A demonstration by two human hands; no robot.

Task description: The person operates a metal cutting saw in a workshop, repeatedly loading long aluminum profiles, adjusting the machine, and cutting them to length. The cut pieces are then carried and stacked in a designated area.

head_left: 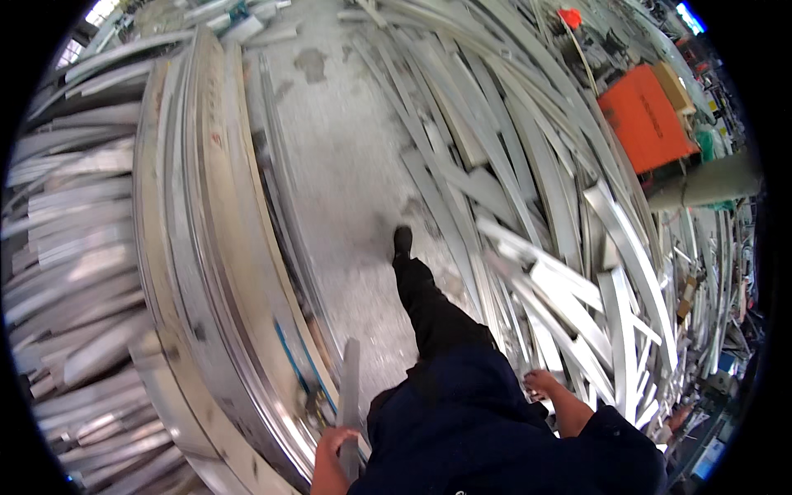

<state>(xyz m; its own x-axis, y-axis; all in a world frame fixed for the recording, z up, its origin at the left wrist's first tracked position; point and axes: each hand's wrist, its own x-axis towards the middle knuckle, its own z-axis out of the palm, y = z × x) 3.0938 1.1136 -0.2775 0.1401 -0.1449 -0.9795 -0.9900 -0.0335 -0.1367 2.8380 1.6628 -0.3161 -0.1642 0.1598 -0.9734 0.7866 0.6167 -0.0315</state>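
My left hand (333, 439) is closed around a long, flat grey metal bar (351, 384), which points forward past my left hip. Beside my right hip hangs my right hand (542, 383), its fingers loosely bent and slightly apart, with nothing visible in them. Close to that hand lies a heap of pale metal profiles (569, 305), not clearly touched by it. One dark-shod foot (403, 241) is out in front on the grey concrete floor (338, 157).
Long beige and metallic beams (219, 206) run along my left. Stacked metal lengths (82, 272), blurred, lie beyond them. On my right, long profiles (495, 132) lie criss-crossed along the walkway. Farther right are an orange box (645, 118) and a thick, pale round post (709, 181).
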